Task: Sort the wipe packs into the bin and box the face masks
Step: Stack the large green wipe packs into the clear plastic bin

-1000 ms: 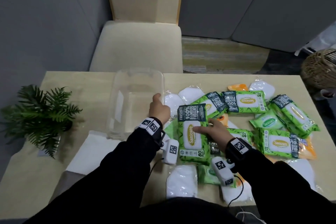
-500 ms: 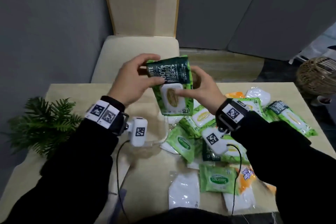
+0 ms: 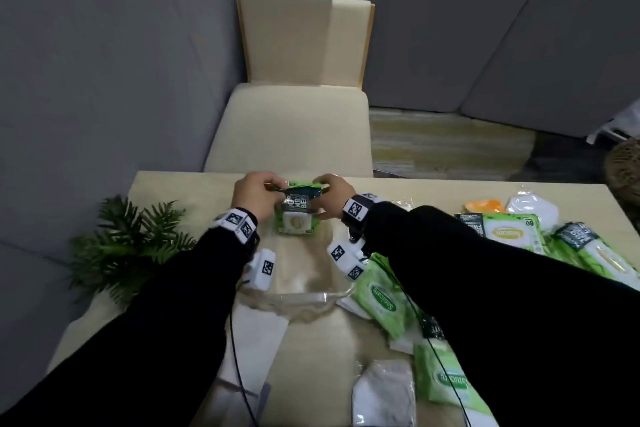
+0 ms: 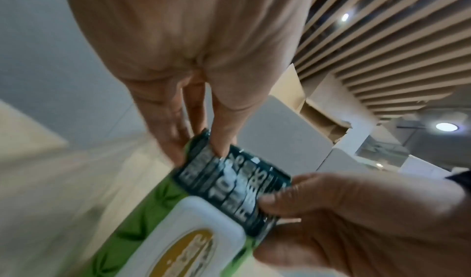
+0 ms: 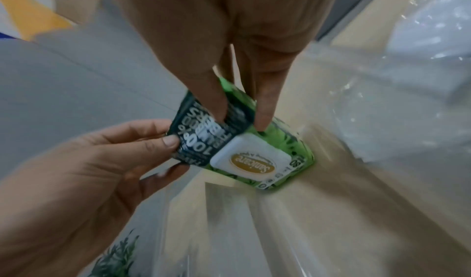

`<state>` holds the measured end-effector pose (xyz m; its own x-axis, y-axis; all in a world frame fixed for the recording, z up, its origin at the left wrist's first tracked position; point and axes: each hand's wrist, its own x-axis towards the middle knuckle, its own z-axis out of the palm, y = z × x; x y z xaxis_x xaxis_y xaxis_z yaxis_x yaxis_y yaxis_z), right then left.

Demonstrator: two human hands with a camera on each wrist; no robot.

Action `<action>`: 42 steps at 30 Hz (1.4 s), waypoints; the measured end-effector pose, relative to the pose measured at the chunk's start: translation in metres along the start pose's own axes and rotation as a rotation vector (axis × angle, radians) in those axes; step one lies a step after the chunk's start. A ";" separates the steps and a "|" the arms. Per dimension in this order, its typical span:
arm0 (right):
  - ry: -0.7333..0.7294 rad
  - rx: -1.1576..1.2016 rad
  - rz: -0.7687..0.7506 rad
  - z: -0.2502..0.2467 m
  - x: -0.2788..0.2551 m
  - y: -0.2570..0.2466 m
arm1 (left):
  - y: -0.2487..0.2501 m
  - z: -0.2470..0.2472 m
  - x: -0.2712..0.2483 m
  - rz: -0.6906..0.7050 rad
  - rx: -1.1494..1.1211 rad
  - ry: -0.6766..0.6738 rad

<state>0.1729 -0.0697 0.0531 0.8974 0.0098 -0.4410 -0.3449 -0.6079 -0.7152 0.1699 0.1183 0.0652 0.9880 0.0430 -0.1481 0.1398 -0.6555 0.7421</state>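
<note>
A green wipe pack [image 3: 297, 218] with a dark top band and white lid stands upright at the far end inside the clear plastic bin [image 3: 304, 298]. My left hand [image 3: 256, 196] pinches the band's left corner and my right hand [image 3: 332, 192] pinches its right side. In the left wrist view my left hand [image 4: 201, 146] grips the pack [image 4: 193, 231] between thumb and fingers. In the right wrist view my right hand [image 5: 239, 118] holds the pack [image 5: 257, 158], whose lower end is at the bin [image 5: 382, 124] floor. More green packs [image 3: 512, 234] and wrapped white face masks [image 3: 384, 395] lie at the right.
A small green plant [image 3: 128, 246] stands left of the bin. A flat white box or sheet [image 3: 258, 333] lies at the bin's near left corner. A beige chair [image 3: 301, 125] faces the table's far edge. A wicker basket [image 3: 625, 167] sits on the floor at the right.
Both hands lifted the green wipe pack off the pile, raised it in the air, then lowered it upright into the far end of the clear bin.
</note>
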 end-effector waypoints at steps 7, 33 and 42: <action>0.059 0.297 0.064 0.017 0.017 0.013 | -0.005 0.008 0.006 -0.030 -0.009 0.096; 0.413 0.485 0.219 -0.088 -0.079 0.141 | 0.122 0.132 -0.087 0.293 -0.145 -0.223; 0.545 0.610 0.596 -0.097 -0.103 0.276 | 0.096 0.251 -0.096 -0.063 0.177 -0.466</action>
<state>0.0122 -0.3152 -0.0465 0.4840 -0.6192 -0.6183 -0.7229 0.1153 -0.6813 0.0722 -0.1385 -0.0136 0.8384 -0.2280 -0.4952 0.1453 -0.7820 0.6061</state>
